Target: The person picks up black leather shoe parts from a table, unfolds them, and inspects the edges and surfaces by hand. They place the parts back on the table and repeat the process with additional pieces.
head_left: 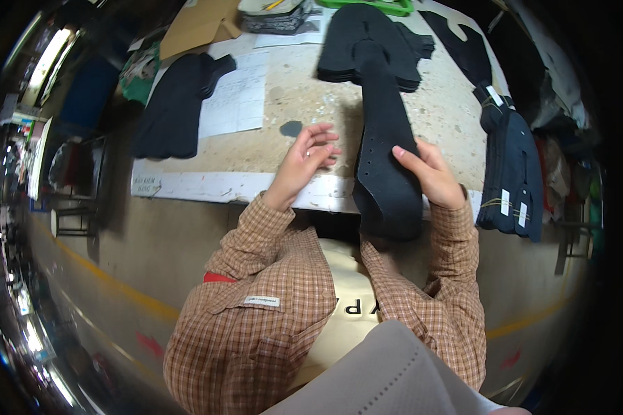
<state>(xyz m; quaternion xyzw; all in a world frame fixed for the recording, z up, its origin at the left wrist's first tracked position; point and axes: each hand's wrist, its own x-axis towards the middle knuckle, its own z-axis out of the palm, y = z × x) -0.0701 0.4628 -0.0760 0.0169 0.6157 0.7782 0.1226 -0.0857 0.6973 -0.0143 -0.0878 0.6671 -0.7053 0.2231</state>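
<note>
A long black shaped piece (384, 138), like thick fabric or foam with a row of small holes, stretches from the far stack toward me past the table's front edge. My right hand (429, 169) grips its right edge, thumb on top and the other fingers underneath. To its left, my left hand (308, 162) hovers with bent, parted fingers and nothing in them. The far end of the piece rests on a stack of similar black pieces (339, 52). A small dark oval patch (291, 128) lies beyond my left hand on the table.
On the worn table (256, 155), another black stack (169, 111) overlaps written paper sheets (239, 97) at the left. Banded black pieces with white tags (512, 173) lie along the right edge. Behind are a cardboard box (197, 28), a dark pouch (277, 17) and a green tray (384, 5).
</note>
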